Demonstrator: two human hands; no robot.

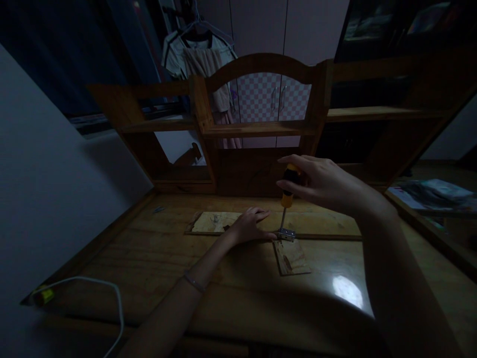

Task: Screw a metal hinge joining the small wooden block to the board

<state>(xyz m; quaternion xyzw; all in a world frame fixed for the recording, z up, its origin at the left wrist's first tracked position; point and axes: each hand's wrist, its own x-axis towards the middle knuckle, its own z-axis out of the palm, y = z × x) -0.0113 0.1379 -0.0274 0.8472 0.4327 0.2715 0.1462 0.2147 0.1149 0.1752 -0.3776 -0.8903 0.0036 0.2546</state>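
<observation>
My right hand [316, 181] is wrapped round the yellow and black handle of a screwdriver [286, 199]. The shaft points down, and its tip meets a small metal hinge [286, 233]. Under the hinge, a long thin wooden board [320, 223] and a short wooden piece [292, 258] come together at an angle. My left hand [251, 226] lies on the long board with its fingers stretched out, the thumb reaching to the hinge's left edge. Whether a screw sits under the tip is too small to tell.
The wooden desk top [149, 258] carries a few small metal pieces [158, 210] at the back left. A white cable [117, 293] and a yellow object [43, 297] lie front left. Behind rises a wooden shelf unit [261, 130]. Papers [436, 194] are at the right.
</observation>
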